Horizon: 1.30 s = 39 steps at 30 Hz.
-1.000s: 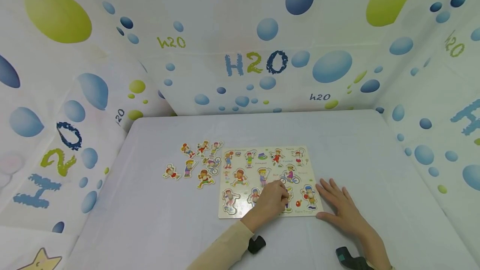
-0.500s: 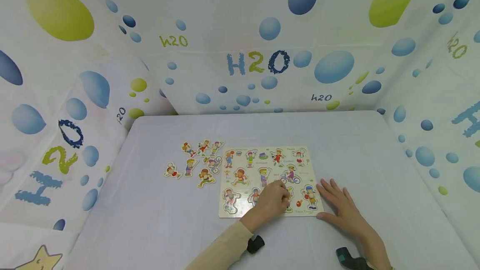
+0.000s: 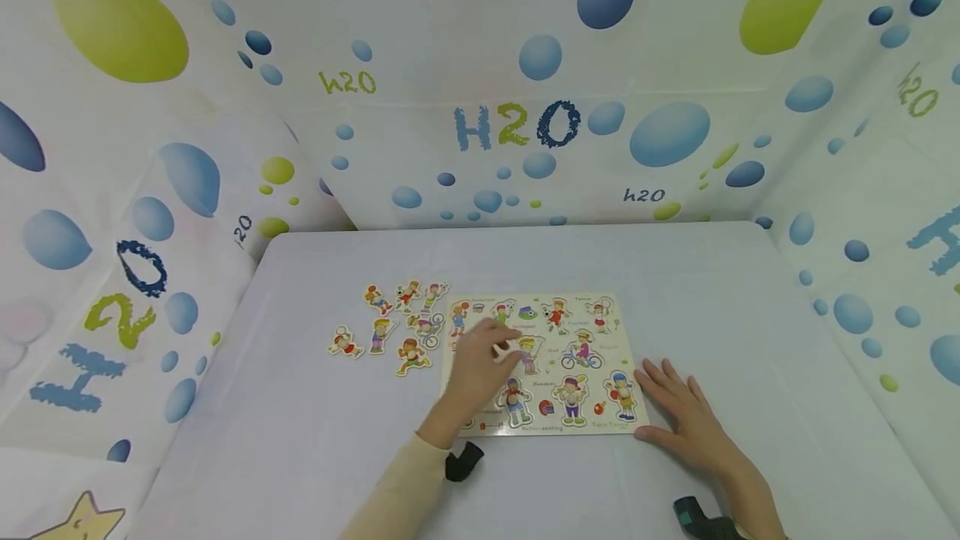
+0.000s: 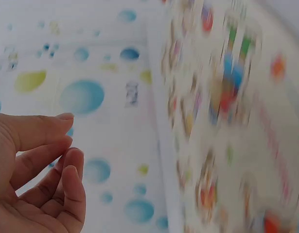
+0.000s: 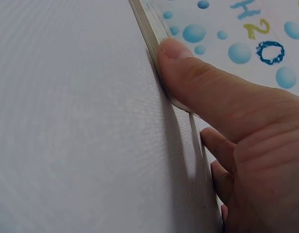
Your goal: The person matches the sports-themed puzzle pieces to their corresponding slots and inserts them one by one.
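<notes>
Head view shows your left hand point(image 3: 480, 361) hovering over the left half of the puzzle board point(image 3: 542, 363), fingers loosely curled and holding nothing; the left wrist view confirms an empty grip, thumb and fingers a little apart, with the board blurred beyond them. Your right hand point(image 3: 686, 419) lies flat on the tabletop point(image 3: 675, 273), fingers straight, thumb pressed against the board's right edge, as the right wrist view makes plain.

Loose pieces point(image 3: 390, 325) lie in a cluster just left of your left grip, on the tabletop beside the board's left edge. Others sit in the board just under and to the right of that hand.

To do this step well, I judge you should keep the right thumb firm on the edge so the board cannot slide away when the left hand works. Pick one piece only; those nearest the board lie close together, and two of them touch or overlap, so come down from above and pinch by the rim rather than sweep sideways. Which piece you aim at, I cannot tell from here. Lift straight before you carry it across.
</notes>
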Motion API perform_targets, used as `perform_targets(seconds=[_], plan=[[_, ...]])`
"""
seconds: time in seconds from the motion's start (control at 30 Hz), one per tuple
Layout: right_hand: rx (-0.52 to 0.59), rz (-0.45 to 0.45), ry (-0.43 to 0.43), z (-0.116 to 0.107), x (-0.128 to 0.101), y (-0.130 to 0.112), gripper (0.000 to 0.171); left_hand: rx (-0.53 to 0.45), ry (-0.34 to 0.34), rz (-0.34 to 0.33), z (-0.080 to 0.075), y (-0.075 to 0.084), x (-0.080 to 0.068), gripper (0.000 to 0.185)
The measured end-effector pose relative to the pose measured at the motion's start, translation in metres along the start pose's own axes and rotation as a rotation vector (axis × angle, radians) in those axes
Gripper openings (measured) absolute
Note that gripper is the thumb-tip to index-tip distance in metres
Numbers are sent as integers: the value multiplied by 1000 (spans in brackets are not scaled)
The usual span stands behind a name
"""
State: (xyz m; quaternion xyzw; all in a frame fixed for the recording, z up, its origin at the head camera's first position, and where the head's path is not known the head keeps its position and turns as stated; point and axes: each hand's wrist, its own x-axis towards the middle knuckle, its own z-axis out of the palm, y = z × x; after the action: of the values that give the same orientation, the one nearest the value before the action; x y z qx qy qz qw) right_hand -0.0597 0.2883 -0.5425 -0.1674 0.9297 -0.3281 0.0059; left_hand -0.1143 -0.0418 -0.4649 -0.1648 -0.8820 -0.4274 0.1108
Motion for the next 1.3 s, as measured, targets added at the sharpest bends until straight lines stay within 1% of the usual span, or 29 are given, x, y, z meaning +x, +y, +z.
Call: perform_targets(seconds=[0.1,0.17,0.23,0.37,0.5,0.6,0.77,0.87,1.03,1.13,1.3], plan=[[-3,1,-6,1,0,0,80,25,135,-7,-28,-19,2,23],[0,6,-11,1,-1,0,80,49,209,-46,-45,-33,0,21],[-6,8,-11,2,-2,1,80,63,260,-100,-59,-48,-3,20],[-9,9,-6,2,-3,0,80,62,323,-222,-79,-72,-14,22],[9,19,-9,1,-2,-2,79,47,352,-325,-88,-90,-25,24],[19,26,-14,1,-2,-4,79,43,341,-387,-89,-100,-30,22],[14,23,-9,1,-1,-4,79,24,276,-461,-87,-110,-35,21],[11,21,-7,1,-1,-3,79,23,221,-491,-86,-115,-37,22],[3,20,-6,1,-1,-3,79,31,103,-534,-83,-122,-40,22],[-3,21,-4,1,-1,-4,78,28,71,-537,-81,-124,-40,23],[2,27,1,-1,0,-5,78,40,70,-494,-78,-123,-35,20]])
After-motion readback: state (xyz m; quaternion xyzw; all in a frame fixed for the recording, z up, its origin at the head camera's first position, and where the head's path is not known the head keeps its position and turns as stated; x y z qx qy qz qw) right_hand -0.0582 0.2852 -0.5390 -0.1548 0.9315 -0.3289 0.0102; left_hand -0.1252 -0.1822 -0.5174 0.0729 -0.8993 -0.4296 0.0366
